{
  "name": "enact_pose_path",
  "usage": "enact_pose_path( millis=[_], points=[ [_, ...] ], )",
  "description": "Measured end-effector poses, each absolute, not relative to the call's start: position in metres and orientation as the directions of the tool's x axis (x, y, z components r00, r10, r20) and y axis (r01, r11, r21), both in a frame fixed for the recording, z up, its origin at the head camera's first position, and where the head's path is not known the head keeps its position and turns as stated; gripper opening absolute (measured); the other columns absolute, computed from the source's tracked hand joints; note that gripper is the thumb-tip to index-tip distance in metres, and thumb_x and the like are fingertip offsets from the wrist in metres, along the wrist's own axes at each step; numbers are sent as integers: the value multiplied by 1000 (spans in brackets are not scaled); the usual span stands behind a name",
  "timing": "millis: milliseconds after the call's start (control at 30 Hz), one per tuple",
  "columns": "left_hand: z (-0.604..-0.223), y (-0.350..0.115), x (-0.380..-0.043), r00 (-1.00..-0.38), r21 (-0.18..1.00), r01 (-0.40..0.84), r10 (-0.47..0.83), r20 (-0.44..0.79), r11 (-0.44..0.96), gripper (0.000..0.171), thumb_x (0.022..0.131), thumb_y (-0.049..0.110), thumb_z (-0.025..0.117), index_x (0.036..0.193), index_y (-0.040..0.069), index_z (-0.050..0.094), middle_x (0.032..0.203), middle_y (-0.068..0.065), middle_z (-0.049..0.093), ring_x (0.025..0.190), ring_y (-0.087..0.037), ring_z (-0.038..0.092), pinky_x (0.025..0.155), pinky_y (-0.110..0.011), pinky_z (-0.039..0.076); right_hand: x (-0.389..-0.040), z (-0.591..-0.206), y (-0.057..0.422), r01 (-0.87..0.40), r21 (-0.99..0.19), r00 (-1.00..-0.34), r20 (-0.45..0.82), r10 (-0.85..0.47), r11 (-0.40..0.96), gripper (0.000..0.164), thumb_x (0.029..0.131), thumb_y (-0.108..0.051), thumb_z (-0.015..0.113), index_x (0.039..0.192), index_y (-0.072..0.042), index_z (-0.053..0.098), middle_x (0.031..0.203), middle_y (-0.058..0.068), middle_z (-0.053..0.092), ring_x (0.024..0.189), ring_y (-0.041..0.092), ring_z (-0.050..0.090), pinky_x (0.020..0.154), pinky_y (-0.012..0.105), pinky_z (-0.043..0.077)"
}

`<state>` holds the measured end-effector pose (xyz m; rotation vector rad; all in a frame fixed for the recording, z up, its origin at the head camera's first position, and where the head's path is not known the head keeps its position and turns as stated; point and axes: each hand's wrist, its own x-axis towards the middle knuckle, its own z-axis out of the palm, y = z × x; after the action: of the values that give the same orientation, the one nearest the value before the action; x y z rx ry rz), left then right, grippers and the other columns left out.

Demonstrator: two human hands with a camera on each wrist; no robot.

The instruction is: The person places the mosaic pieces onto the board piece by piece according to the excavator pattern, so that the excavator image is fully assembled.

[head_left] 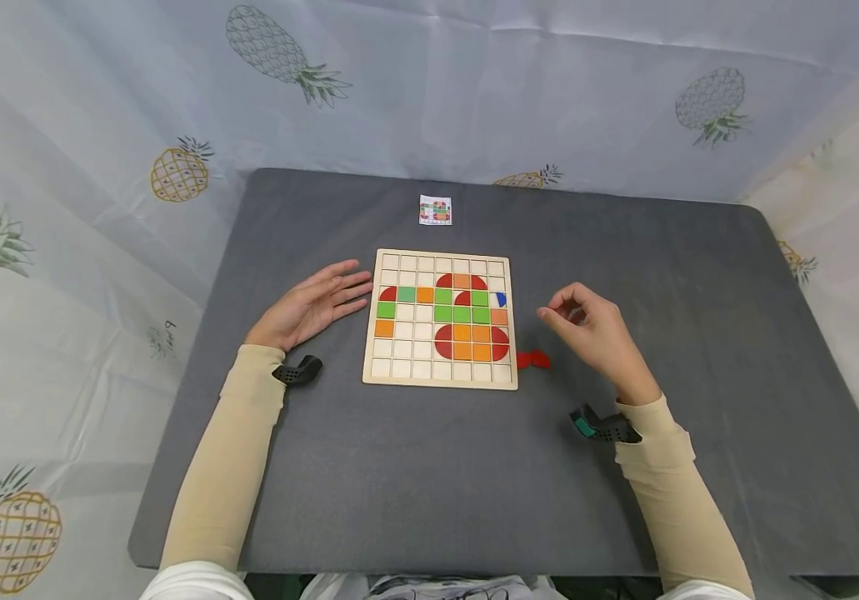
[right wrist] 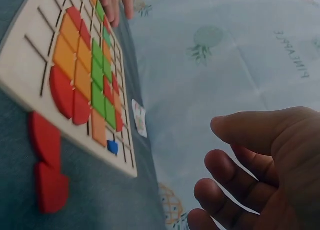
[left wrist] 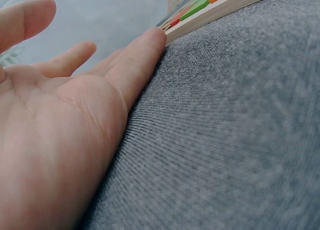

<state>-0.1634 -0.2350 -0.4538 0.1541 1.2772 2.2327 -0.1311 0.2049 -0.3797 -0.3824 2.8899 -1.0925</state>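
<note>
A square wooden grid board point(head_left: 402, 367) lies on the table, with red, orange, green and blue pieces in several of its cells. At its left edge my left hand point(head_left: 305, 310) lies with fingers extended, the little-finger side down and a fingertip at the board's side point(left wrist: 182, 36). To the right of the board my right hand point(head_left: 586, 327) hovers, its thumb and fingers loosely bent; I see no piece between them. Two red rounded pieces point(head_left: 541, 359) lie on the table against the board's lower right edge, also visible as red pieces point(right wrist: 47, 140) in the right wrist view.
A small printed card point(head_left: 435, 210) with a coloured pattern lies behind the board. Dark grey cloth covers the table point(head_left: 414, 475). A pale curtain point(head_left: 474, 100) with pineapple prints hangs around its back and sides. Each wrist wears a black band-mounted device point(head_left: 605, 425).
</note>
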Motion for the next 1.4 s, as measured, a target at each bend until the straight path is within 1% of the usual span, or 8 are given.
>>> enact_pose_path(
  millis=[133,333,500,633,867,1000,1167,1400],
  points=[
    [-453,-235,-163,-838,822,-412,518,-173,-393,63,111,18,40,164,8,8,170,-19,13,158,-35,18,120,-37,39,-128,-388,212,-203,-640,-969,25,-244,741,15,98,-25,69,104,-12,64,93,2,64,79,18,55,63,24,46],
    [-453,-234,-164,-837,821,-413,519,-173,-393,63,111,18,40,164,8,8,170,-19,13,158,-36,17,120,-37,39,-123,-400,221,-241,-610,-950,-11,-312,755,22,98,-16,68,117,-6,69,100,6,65,83,18,54,68,24,46],
    [-453,-235,-164,-835,820,-415,524,-170,-395,64,111,18,41,164,8,7,170,-19,12,158,-36,17,118,-36,40,-121,-408,225,-280,-589,-925,-46,-378,758,30,98,-12,67,126,-4,65,108,8,64,90,18,55,73,27,46],
    [-454,-235,-164,-834,818,-419,524,-174,-394,65,110,19,43,164,9,7,170,-19,12,158,-36,17,118,-35,41,-119,-414,223,-299,-605,-900,-79,-429,738,35,96,-7,66,131,-5,61,116,11,63,94,21,55,72,28,47],
    [-454,-235,-163,-836,819,-420,518,-181,-392,64,110,18,42,164,8,8,170,-19,13,158,-36,17,117,-35,42,-117,-422,219,-335,-566,-881,-95,-464,753,32,94,-9,71,126,-8,66,111,9,67,91,19,56,73,32,47],
    [-453,-235,-163,-836,820,-419,517,-181,-390,64,110,17,41,164,8,8,170,-19,13,158,-36,17,117,-35,42,-117,-423,220,-343,-564,-879,-89,-468,751,31,93,-7,71,124,-8,68,111,8,68,88,17,56,73,30,47],
    [-452,-235,-163,-838,822,-418,514,-184,-387,63,111,18,41,164,9,8,170,-19,13,158,-35,17,119,-36,40,-116,-422,221,-324,-581,-878,-109,-467,746,29,94,-7,71,123,-8,68,104,6,64,82,15,52,69,26,45],
    [-452,-235,-163,-839,823,-419,511,-190,-383,63,111,17,40,164,10,8,170,-18,13,158,-35,18,120,-37,39,-115,-418,225,-306,-570,-872,-154,-465,762,23,94,-9,72,117,-6,71,95,5,58,81,14,51,69,26,46]
  ],
)
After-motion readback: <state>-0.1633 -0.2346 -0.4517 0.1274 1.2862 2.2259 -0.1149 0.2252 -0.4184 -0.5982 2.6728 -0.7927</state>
